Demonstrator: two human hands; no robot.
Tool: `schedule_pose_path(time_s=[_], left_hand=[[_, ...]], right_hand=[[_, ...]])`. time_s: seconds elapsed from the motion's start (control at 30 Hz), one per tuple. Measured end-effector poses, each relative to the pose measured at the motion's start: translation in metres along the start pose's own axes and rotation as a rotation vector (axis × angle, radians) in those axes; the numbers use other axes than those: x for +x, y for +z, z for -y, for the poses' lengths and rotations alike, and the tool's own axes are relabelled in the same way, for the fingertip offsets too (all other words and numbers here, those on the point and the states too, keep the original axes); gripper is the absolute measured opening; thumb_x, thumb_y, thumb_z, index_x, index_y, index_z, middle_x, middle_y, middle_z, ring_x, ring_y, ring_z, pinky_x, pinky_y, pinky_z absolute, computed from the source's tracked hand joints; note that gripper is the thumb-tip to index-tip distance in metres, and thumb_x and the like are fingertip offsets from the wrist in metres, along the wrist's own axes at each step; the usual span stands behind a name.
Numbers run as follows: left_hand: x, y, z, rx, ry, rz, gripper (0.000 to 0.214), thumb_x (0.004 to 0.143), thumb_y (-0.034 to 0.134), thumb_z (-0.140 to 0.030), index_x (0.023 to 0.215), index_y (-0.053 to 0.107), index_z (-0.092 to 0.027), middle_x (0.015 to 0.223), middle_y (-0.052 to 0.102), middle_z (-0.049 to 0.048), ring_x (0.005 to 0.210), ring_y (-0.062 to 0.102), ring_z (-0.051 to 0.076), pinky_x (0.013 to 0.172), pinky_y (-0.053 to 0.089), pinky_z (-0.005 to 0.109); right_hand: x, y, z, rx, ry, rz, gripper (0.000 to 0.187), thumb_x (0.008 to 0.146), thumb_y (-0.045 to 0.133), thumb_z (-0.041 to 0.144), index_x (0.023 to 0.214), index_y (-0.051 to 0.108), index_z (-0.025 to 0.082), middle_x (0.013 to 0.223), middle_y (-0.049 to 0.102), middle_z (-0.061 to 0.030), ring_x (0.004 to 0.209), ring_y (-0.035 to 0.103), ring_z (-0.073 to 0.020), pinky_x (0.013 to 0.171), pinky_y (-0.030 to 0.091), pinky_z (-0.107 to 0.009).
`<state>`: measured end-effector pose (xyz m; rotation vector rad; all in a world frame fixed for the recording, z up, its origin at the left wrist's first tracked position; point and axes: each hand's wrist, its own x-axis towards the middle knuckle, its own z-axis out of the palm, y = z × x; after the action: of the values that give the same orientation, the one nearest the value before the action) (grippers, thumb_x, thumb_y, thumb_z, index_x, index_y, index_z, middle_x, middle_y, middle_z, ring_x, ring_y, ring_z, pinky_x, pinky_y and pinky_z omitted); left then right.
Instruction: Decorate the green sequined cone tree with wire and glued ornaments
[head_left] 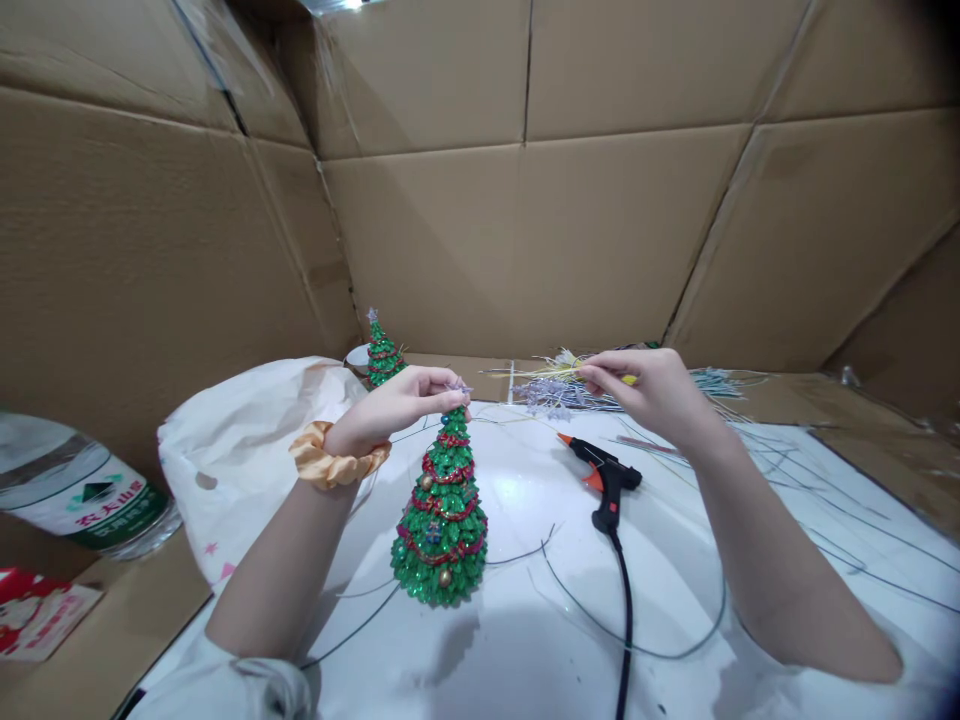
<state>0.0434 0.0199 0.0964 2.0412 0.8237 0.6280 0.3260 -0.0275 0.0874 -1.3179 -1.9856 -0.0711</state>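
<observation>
My left hand (427,393), with an orange scrunchie (337,455) at its wrist, pinches the top of a small green Christmas tree (441,520). A pale purple star (456,388) shows at the fingertips there. Red garlands and small gold and blue ornaments cover the tree, which is held nearly upright over the white tabletop (517,640). My right hand (637,385) is closed in a pinch in front of a bundle of yellow and white strands (562,362); I cannot make out what is between its fingers. Below it lies a black glue gun (611,480) with an orange nozzle.
Another Christmas tree (384,350) stands behind my left hand. A white plastic bag (255,440), a large water bottle (82,485) and a red packet (41,610) are at left. Purple stars (551,395) and loose wires (817,480) lie on the table. Cardboard walls (525,240) enclose it.
</observation>
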Motion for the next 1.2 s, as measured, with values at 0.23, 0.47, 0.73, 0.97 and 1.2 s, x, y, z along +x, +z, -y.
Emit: schedule_pose_path(time_s=[0.23,0.47,0.73,0.97,1.2], left_hand=[[0.001,0.003,0.002,-0.026,-0.018,0.025,0.026,0.078,0.057,-0.04,0.079,0.062,-0.014,0.078,0.064,0.0034,0.073,0.056,0.014,0.069,0.041,0.027],[0.006,0.01,0.004,-0.112,-0.003,0.104,0.023,0.078,0.059,-0.038,0.073,0.062,-0.016,0.071,0.061,0.0002,0.067,0.053,0.012,0.064,0.039,0.024],[0.015,0.024,0.022,-0.273,0.08,0.142,0.023,0.08,0.059,-0.034,0.09,0.066,-0.015,0.085,0.065,0.0043,0.082,0.057,0.015,0.078,0.042,0.029],[0.022,0.037,0.027,-0.285,0.058,0.094,0.028,0.083,0.054,-0.034,0.103,0.062,-0.015,0.098,0.064,0.0066,0.092,0.057,0.017,0.089,0.04,0.034],[0.008,0.026,0.016,-0.026,0.058,0.091,0.031,0.083,0.052,-0.04,0.102,0.06,-0.018,0.102,0.062,0.0059,0.096,0.057,0.019,0.088,0.042,0.032]], right_hand=[[-0.003,0.012,0.014,0.023,-0.063,-0.21,0.023,0.087,0.045,0.031,0.079,0.064,0.02,0.068,0.065,-0.0022,0.061,0.058,-0.0136,0.06,0.045,-0.026],[0.008,0.033,0.059,0.362,-0.015,-0.224,0.025,0.088,0.046,0.035,0.08,0.064,0.019,0.07,0.063,-0.0008,0.057,0.055,-0.0101,0.057,0.044,-0.024],[0.02,0.076,0.066,0.288,-0.157,-0.145,0.02,0.088,0.048,0.026,0.077,0.063,0.018,0.07,0.059,-0.0004,0.061,0.05,-0.01,0.059,0.037,-0.023],[0.018,0.082,0.057,0.134,-0.1,-0.077,0.024,0.09,0.04,0.025,0.071,0.052,0.017,0.069,0.055,-0.0014,0.061,0.046,-0.0109,0.058,0.031,-0.023],[0.02,0.079,0.053,-0.052,-0.031,0.094,0.021,0.092,0.034,0.026,0.083,0.052,0.018,0.063,0.058,-0.0021,0.054,0.046,-0.0117,0.052,0.022,-0.024]])
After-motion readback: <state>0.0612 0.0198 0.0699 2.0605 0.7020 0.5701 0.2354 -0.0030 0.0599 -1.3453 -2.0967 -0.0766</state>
